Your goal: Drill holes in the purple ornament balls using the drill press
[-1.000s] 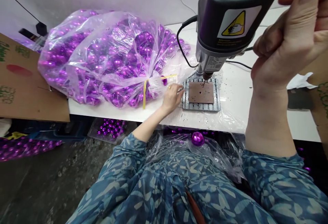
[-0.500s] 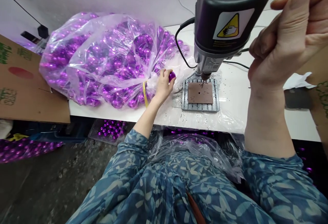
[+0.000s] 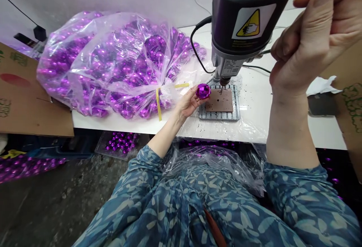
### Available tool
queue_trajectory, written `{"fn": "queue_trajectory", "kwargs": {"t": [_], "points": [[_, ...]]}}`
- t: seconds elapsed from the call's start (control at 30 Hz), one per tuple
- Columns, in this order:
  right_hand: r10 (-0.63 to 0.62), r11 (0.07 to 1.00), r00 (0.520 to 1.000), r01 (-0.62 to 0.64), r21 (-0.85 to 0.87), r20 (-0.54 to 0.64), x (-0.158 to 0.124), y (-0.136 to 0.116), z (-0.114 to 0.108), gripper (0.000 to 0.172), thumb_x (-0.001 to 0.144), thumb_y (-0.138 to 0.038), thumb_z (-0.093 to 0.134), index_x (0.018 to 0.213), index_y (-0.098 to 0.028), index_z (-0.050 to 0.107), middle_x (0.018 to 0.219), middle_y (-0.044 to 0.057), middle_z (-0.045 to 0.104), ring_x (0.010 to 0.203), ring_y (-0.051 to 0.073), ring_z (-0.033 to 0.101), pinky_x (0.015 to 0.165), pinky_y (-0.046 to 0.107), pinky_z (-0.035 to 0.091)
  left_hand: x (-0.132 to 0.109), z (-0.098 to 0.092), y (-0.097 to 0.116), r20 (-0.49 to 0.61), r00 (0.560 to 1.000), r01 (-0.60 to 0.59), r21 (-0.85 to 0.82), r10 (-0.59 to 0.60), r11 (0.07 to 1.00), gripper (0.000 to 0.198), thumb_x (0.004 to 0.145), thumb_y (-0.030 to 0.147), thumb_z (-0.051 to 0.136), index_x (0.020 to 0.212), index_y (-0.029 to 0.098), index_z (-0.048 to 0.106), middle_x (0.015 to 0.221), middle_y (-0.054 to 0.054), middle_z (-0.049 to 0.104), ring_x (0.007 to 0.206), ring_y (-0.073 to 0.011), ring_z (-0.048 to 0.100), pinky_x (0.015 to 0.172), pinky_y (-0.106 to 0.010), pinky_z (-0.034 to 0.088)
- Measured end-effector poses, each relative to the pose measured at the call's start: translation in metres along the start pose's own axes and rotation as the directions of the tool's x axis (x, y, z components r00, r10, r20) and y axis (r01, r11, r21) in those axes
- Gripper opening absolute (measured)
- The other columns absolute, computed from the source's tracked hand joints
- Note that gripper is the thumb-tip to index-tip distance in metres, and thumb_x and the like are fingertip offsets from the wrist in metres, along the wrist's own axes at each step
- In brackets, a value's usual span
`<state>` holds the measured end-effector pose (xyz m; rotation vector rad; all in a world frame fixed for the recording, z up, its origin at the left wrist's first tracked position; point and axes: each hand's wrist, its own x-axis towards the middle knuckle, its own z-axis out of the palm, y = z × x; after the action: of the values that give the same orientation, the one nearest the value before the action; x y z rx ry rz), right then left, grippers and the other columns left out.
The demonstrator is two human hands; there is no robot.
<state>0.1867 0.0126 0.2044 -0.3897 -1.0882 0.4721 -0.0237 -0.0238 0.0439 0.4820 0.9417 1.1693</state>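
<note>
My left hand (image 3: 189,103) holds a shiny purple ball (image 3: 203,91) in its fingertips, just left of the brown plate (image 3: 220,100) on the drill press's metal base (image 3: 236,113). The drill chuck (image 3: 225,80) hangs above the plate's far edge. My right hand (image 3: 311,39) is raised at the right of the grey drill head (image 3: 249,13), fingers curled round a thin handle that is mostly hidden. A large clear bag of purple balls (image 3: 118,64), tied with a yellow strip, lies on the white table (image 3: 254,88) to the left.
A clear plastic sheet (image 3: 215,162) lies across my lap. Cardboard boxes stand at the left (image 3: 25,100) and far right (image 3: 350,100). A tray of purple balls (image 3: 120,143) sits under the table. A black cable (image 3: 198,54) runs behind the drill.
My left hand went to the bag's mouth, took a purple ball and carried it right toward the plate. My right hand stayed up at the drill's side.
</note>
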Motion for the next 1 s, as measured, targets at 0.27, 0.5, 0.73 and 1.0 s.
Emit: {"fn": "queue_trajectory", "kwargs": {"t": [0.27, 0.5, 0.73, 1.0], "points": [[0.006, 1.000, 1.000, -0.006, -0.006, -0.012, -0.001, 0.001, 0.001, 0.042, 0.077, -0.056, 0.075, 0.074, -0.018, 0.060, 0.046, -0.012, 0.028, 0.035, 0.000, 0.039, 0.035, 0.020, 0.015, -0.002, -0.005, -0.002, 0.051, 0.993, 0.108, 0.039, -0.110, 0.993, 0.042, 0.112, 0.050, 0.056, 0.136, 0.018, 0.069, 0.104, -0.009, 0.082, 0.079, -0.0167, 0.078, 0.063, -0.024, 0.060], [-0.024, 1.000, 1.000, 0.024, 0.011, 0.009, -0.003, 0.002, -0.002, 0.040, 0.081, -0.055, 0.075, 0.077, -0.017, 0.062, 0.048, -0.011, 0.026, 0.036, -0.001, 0.037, 0.036, 0.020, 0.016, 0.000, -0.008, -0.014, 0.207, 0.966, -0.208, 0.289, 0.151, 0.934, 0.050, 0.089, 0.032, 0.089, 0.136, 0.026, 0.072, 0.129, -0.008, 0.078, 0.105, -0.0202, 0.078, 0.090, -0.035, 0.065], [-0.003, 1.000, 1.000, 0.003, -0.026, -0.001, -0.006, -0.001, 0.000, 0.042, 0.080, -0.057, 0.073, 0.076, -0.017, 0.060, 0.050, -0.011, 0.024, 0.037, -0.003, 0.034, 0.037, 0.017, 0.014, 0.037, -0.020, -0.026, 0.279, 0.935, -0.344, 0.558, 0.220, 0.755, 0.073, 0.080, 0.043, 0.098, 0.144, 0.023, 0.071, 0.127, -0.009, 0.081, 0.099, -0.0201, 0.073, 0.094, -0.038, 0.064], [-0.022, 0.998, 0.999, 0.020, -0.066, -0.037, -0.007, 0.001, 0.001, 0.043, 0.080, -0.060, 0.071, 0.076, -0.018, 0.061, 0.050, -0.011, 0.023, 0.037, -0.003, 0.033, 0.037, 0.016, 0.016, 0.043, -0.004, -0.030, 0.326, 0.915, -0.398, 0.622, 0.238, 0.675, 0.068, 0.074, 0.036, 0.100, 0.136, 0.021, 0.075, 0.128, -0.011, 0.075, 0.103, -0.0236, 0.072, 0.100, -0.042, 0.061]]}}
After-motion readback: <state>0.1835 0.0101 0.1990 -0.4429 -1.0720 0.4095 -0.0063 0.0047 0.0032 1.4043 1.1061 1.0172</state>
